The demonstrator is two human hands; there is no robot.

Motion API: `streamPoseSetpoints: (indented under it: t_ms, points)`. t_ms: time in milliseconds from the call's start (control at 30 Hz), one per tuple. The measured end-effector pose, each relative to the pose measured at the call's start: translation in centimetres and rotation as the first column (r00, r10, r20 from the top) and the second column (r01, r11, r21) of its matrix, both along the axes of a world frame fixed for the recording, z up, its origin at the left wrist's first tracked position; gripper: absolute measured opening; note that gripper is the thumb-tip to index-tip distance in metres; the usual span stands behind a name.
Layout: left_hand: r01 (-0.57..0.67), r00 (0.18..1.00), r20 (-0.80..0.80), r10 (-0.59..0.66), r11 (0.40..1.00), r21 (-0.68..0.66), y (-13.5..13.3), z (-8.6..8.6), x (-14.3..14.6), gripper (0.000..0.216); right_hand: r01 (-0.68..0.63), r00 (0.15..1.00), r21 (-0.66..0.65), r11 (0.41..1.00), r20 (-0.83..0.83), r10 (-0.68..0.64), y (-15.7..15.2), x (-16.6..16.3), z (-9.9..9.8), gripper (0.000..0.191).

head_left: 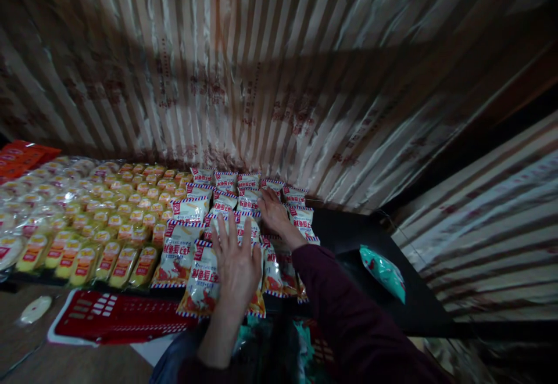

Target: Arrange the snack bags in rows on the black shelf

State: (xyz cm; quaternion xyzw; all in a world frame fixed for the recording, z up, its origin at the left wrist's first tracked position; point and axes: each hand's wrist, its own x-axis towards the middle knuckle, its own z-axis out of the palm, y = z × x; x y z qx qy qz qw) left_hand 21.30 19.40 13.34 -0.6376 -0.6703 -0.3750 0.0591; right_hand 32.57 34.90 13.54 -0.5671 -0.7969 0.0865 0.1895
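Observation:
Rows of white snack packets with red and blue print (192,256) lie flat on a dark shelf (349,233). My left hand (236,262) rests palm down with fingers spread on the packets in the front row. My right hand (273,211) lies flat farther back, its fingers stretched over packets near the striped wall. Neither hand grips anything.
To the left lie many small yellow and orange packets (108,221) in rows. A single teal packet (383,272) sits alone on the shelf's right part. A red plastic tray (117,317) lies below the shelf front. Striped wrapping film (261,64) covers the wall behind.

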Motion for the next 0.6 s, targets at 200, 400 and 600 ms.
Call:
streamPoseSetpoints:
  t_ms: [200, 400, 600]
  points:
    - [0.093, 0.992, -0.08, -0.099, 0.993, -0.078, -1.4, -3.9, 5.5, 0.05, -0.027, 0.998, -0.049, 0.998, 0.051, 0.03, 0.7, 0.6, -1.0, 0.05]
    - [0.098, 0.989, -0.098, -0.114, 0.982, -0.159, -0.4, -5.5, 4.7, 0.061, -0.01, 0.998, -0.084, 0.996, 0.057, 0.015, 1.8, -0.2, -1.5, 0.051]
    - [0.057, 0.992, -0.101, -0.076, 0.983, -0.174, 0.2, -5.8, 3.9, 0.064, -0.009, 1.0, -0.07, 0.997, 0.028, 0.011, 1.7, -1.1, -2.3, 0.05]
